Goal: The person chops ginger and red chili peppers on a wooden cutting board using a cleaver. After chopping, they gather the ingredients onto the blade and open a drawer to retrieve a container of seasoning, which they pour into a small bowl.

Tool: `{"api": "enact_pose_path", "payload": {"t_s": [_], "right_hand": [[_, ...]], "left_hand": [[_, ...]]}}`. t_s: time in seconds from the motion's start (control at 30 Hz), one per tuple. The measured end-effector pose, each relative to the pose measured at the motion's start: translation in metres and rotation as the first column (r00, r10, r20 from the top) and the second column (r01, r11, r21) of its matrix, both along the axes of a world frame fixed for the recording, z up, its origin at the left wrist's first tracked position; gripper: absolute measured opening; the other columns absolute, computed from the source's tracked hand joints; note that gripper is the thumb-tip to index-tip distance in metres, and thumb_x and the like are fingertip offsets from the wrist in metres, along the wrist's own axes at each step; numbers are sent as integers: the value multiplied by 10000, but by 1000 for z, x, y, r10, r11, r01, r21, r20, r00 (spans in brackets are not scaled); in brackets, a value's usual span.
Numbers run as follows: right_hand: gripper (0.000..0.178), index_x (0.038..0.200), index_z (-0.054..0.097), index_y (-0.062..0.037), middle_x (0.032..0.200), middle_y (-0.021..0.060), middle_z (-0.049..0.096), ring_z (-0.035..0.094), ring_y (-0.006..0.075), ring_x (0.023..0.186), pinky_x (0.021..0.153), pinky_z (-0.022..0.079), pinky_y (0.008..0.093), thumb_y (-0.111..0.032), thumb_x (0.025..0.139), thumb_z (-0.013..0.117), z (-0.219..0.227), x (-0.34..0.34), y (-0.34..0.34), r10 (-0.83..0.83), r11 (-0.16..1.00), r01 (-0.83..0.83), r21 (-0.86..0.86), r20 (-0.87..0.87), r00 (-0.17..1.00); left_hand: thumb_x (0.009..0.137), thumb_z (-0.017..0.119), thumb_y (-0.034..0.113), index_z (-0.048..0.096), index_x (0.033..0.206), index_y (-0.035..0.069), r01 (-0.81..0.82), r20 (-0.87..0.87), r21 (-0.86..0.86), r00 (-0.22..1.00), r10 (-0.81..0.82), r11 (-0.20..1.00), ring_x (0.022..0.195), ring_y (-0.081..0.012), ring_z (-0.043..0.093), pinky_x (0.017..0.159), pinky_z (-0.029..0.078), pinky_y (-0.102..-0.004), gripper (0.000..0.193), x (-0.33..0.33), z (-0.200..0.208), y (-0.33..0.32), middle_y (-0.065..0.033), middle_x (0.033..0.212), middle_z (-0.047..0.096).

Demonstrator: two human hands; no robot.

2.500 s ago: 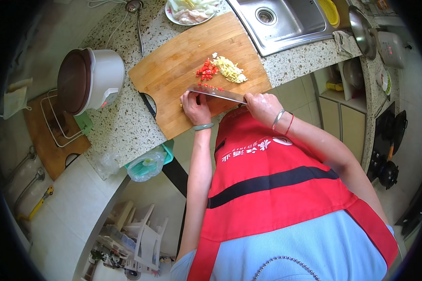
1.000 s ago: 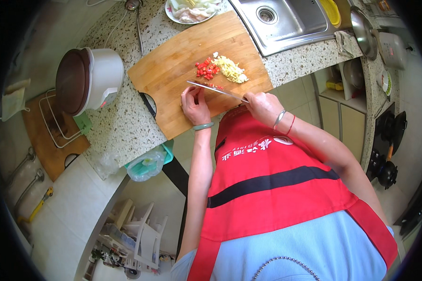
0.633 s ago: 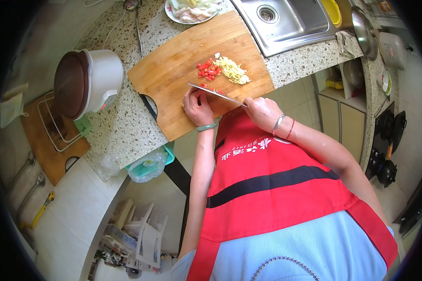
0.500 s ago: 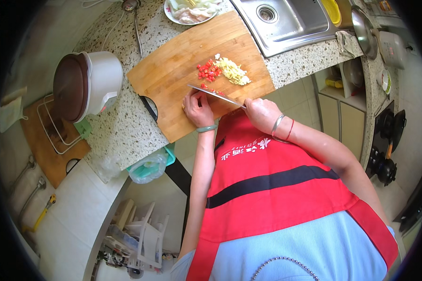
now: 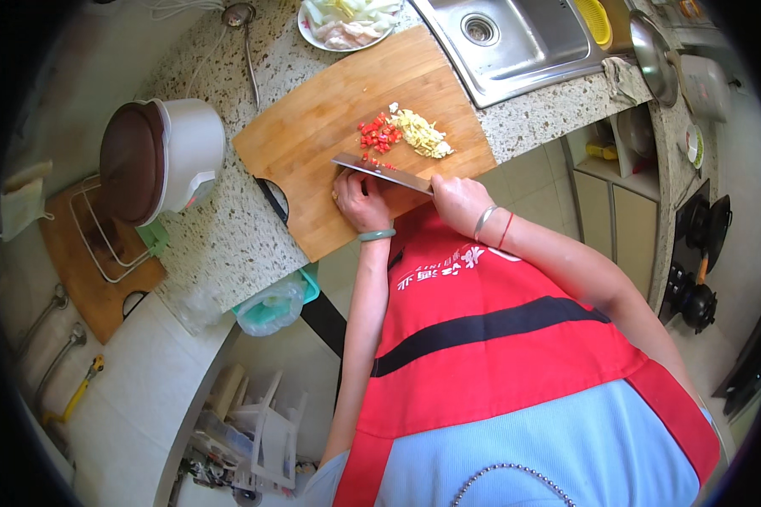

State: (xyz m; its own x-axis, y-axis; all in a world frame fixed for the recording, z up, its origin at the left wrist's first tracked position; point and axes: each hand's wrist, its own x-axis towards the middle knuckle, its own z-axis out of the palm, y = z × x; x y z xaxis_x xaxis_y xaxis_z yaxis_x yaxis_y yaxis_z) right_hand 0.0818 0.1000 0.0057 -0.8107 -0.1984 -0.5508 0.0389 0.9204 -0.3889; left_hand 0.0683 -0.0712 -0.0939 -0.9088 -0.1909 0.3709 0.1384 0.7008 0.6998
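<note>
My right hand (image 5: 460,205) is closed round the handle of a kitchen knife (image 5: 389,173), whose broad blade points left, its face tilted into view. Close against the near side of the blade, my left hand (image 5: 362,203) rests on the wooden cutting board (image 5: 313,114) with curled fingers; what they hold is hidden. A few red bits lie along the far side of the blade. Beyond them sit a small heap of chopped red chili (image 5: 378,133) and, to its right, a larger heap of chopped pale-yellow pieces (image 5: 423,135), perhaps garlic or ginger.
A plate (image 5: 347,44) of pale sliced food stands past the board, beside a metal ladle (image 5: 250,63). The steel sink (image 5: 524,51) lies to the far right. A rice cooker (image 5: 190,144) stands left, and a bag-lined green bin (image 5: 271,308) hangs below the counter edge.
The knife blade has tipped to show more of its face, and my right hand has shifted slightly left with it. My left hand stays curled in nearly the same place.
</note>
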Motion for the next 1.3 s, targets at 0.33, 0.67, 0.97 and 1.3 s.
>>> {"api": "enact_pose_path", "payload": {"t_s": [0.33, 0.67, 0.97, 1.3], "right_hand": [[173, 809, 594, -22, 685, 218, 631, 644, 397, 660, 591, 517, 491, -175, 877, 552, 9, -7, 25, -24, 997, 7, -81, -214, 977], [124, 867, 560, -11, 699, 208, 656, 668, 375, 667, 599, 534, 469, -122, 872, 504, 10, 18, 19, 75, 997, -73, 24, -99, 992], [130, 870, 574, 14, 737, 219, 666, 673, 389, 702, 633, 539, 465, -97, 853, 508, 28, 4, 11, 64, 998, -64, -3, -2, 998], [132, 925, 543, 17, 724, 203, 669, 685, 354, 677, 616, 552, 444, -94, 857, 516, 6, 10, 1, 76, 997, -73, 40, -81, 994]], "left_hand": [[818, 706, 52, 657, 906, 37, -46, 88, 154, 996, 33, 987, 802, -262, 588, 669, 492, -369, 102, 0, 0, 1, -106, 897, 583], [746, 680, -11, 563, 818, 19, -31, 71, 114, 997, 23, 993, 847, -347, 579, 753, 475, -440, 141, 3, -11, -6, -139, 893, 579], [730, 691, -31, 567, 811, 29, -43, 29, 96, 999, 40, 994, 875, -342, 576, 757, 476, -437, 159, 1, -3, -2, -134, 903, 585], [800, 683, 73, 644, 935, 35, -55, 50, 27, 997, 54, 998, 914, -372, 582, 797, 471, -474, 145, 2, -1, -2, -168, 972, 627]]}}
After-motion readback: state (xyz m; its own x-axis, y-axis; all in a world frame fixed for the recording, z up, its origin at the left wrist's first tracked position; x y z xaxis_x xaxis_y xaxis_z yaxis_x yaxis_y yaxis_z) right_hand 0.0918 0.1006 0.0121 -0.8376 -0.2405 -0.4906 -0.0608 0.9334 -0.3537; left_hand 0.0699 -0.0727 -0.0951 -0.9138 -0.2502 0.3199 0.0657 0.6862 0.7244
